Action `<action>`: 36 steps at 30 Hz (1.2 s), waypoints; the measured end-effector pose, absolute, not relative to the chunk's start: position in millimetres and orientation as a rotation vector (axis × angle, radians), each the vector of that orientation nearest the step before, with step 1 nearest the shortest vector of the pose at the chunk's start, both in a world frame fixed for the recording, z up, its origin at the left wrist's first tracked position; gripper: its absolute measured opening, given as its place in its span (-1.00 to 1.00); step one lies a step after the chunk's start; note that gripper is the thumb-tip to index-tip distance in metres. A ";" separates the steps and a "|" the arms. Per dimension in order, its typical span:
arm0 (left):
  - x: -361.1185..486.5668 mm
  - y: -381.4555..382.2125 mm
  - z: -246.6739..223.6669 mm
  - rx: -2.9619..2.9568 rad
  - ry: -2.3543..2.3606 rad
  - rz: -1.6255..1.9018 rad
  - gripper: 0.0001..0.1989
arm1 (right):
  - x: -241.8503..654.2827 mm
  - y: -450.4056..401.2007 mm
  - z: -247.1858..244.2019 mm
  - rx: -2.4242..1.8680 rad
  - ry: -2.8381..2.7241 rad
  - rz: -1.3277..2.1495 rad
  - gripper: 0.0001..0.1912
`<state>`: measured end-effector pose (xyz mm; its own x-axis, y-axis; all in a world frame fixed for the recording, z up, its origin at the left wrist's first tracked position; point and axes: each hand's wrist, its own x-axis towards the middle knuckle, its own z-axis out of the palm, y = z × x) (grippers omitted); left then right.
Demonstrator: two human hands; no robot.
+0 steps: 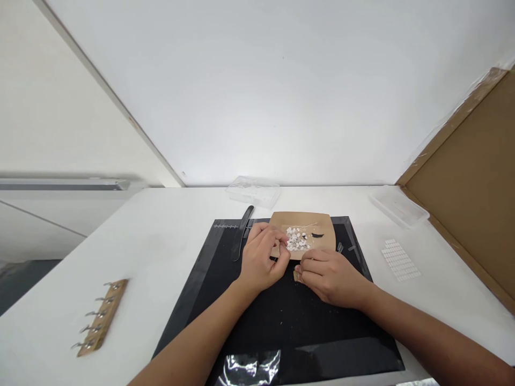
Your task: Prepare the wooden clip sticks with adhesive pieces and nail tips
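Observation:
Over the left edge of a brown paper tray [301,219], my left hand [265,254] has its fingers bent and pinched together; whatever is between the tips is too small to make out. Small white pieces [298,239] lie heaped in the tray beside those fingertips, with a dark curved piece [317,235] to their right. My right hand [328,273] is closed just in front of the tray, its fingertips on a small tan piece [296,275] above the black mat [289,321].
A black curved tool [242,233] lies at the mat's left edge. Clear plastic boxes stand behind [253,191] and at the right [399,206], near a white sticker sheet [400,260]. A wooden strip with metal hooks [102,317] lies at the left. Cardboard [470,177] stands far right.

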<state>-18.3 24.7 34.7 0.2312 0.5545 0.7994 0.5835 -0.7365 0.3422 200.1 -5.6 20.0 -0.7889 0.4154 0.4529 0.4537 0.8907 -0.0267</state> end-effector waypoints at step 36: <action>-23.5 24.6 31.1 -2.520 -1.101 -1.516 -0.82 | 312.5 44.0 46.3 -1.279 -2.487 0.543 -0.83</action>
<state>-23.5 24.6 31.1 0.2881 0.5625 0.7750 0.5633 -0.7540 0.3379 312.5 44.0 46.3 -0.5630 0.8221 0.0848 0.7120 0.5345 -0.4554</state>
